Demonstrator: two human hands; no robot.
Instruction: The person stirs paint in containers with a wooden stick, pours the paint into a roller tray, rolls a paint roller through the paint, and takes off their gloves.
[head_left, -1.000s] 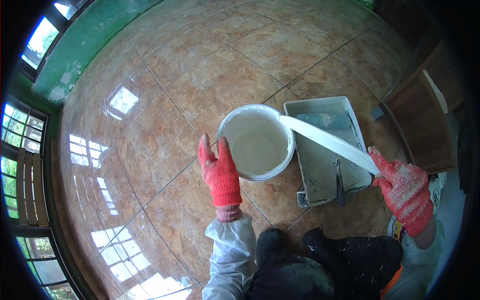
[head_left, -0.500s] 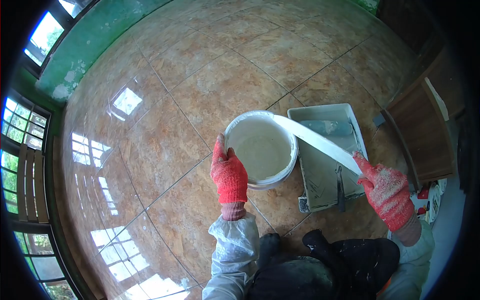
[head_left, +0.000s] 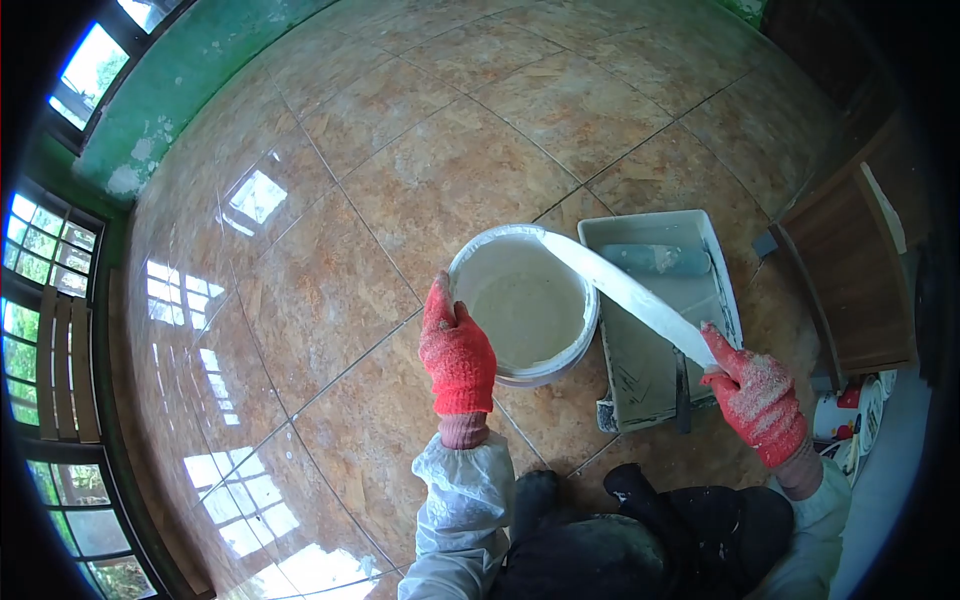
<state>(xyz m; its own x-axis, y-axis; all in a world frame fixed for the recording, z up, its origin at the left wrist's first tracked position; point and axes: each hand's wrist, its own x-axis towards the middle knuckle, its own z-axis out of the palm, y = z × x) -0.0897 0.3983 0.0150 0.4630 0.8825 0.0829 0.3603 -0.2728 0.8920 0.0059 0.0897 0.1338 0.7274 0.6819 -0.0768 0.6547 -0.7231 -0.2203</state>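
Observation:
A round white bucket (head_left: 592, 335) with pale paint inside stands on the tiled floor. My left hand (head_left: 457, 350), in a red glove, is closed on the bucket's left side. My right hand (head_left: 757, 397), in a red glove coated with pale grit, grips the lower right end of a long white flat stick (head_left: 630, 292). The stick's far end rests at the bucket's top rim. Beneath the stick lies a paint tray (head_left: 650, 385) holding a bluish roller (head_left: 655, 260); a dark handle (head_left: 683, 395) lies at its lower part.
Brown tiles (head_left: 400, 180) surround the bucket. A wooden cabinet (head_left: 845, 270) stands on the right, with containers (head_left: 838, 415) below it. A green wall (head_left: 200, 90) and windows (head_left: 50, 245) line the left. My dark shoes show at the bottom.
My left hand has moved right and closed on the bucket's side. My right hand has moved left with the stick, whose far end has slid left along the rim.

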